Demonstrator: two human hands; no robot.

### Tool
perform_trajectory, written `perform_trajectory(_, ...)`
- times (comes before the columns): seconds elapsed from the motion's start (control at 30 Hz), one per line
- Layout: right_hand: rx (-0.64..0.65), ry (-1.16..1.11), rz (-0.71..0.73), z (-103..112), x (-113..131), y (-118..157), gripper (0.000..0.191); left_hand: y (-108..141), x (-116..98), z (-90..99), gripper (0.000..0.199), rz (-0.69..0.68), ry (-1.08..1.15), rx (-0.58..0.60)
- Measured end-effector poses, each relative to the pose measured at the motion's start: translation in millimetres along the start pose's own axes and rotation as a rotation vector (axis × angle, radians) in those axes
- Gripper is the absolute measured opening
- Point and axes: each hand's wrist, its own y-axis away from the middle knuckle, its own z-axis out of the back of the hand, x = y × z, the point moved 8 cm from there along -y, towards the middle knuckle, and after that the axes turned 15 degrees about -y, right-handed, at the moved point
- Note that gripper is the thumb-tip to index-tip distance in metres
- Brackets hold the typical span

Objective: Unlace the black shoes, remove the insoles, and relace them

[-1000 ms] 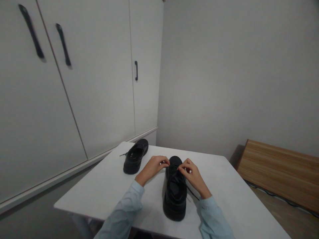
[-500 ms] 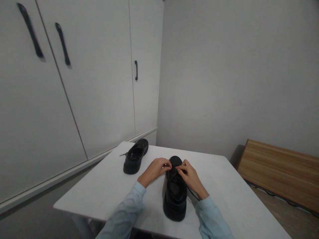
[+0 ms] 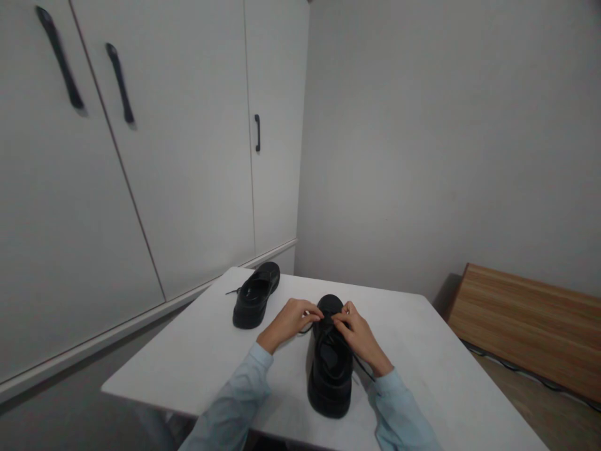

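Note:
A black lace-up shoe stands on the white table in front of me, its toe pointing away and its heel toward me. From the left, my left hand reaches over the lacing, thumb and index finger closed at the black shoelace, part of which curves out below them. My right hand pinches at the lacing from the other side, its fingertips close to the left ones. A lace end trails past my right wrist. The fingers partly hide the eyelets.
A second black shoe stands farther back on the left of the white table, a lace end sticking out beside it. White cabinets line the left. A wood-grain board is at the right, beyond the table.
Below my left hand, a stretch of shoelace now shows left of the shoe. My left fingers have shifted slightly; my right hand and both shoes stay nearly where they were.

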Motion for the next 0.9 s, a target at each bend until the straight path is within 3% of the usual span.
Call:
perform_trajectory(0.13, -0.005, -0.068, -0.030, 0.0, -3.5, -0.7, 0.021, -1.2, 9.4, -4.4, 0.013, 0.087, 0.049, -0.020)
perform_trajectory(0.43, -0.129, -0.243, -0.075, 3.4, -18.7, -4.4, 0.013, -4.5, 13.3, -9.9, 0.012, 0.094, 0.078, -0.071)
perform_trajectory(0.9, -0.183, -0.313, -0.102, 6.9, -17.8, -6.7, 0.008, -4.8, 21.5, -20.9, 0.018, 0.123, 0.224, -0.060)
